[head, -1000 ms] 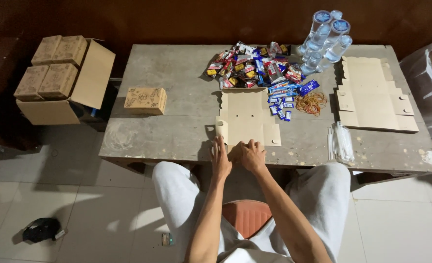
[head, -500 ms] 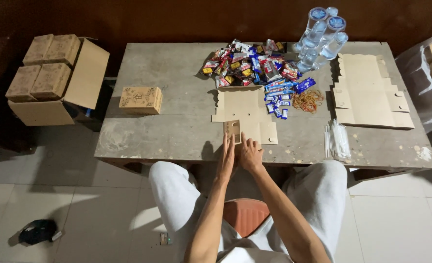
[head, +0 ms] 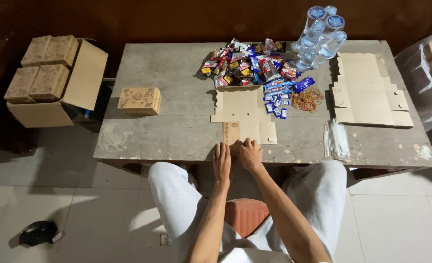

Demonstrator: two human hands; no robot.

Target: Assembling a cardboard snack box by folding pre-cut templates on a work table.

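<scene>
Grey bench (head: 177, 131) under dim light | flat box blank (head: 245, 117) lying at near edge | left hand (head: 221, 159) and right hand (head: 249, 153) pressing flat, fingers together | thin, light card, likely creasing easily; best gripped by flap edges

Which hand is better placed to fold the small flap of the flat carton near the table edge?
Probably the left hand: it lies directly below the raised flap of the flat carton. The right hand rests beside it, further right.
</scene>
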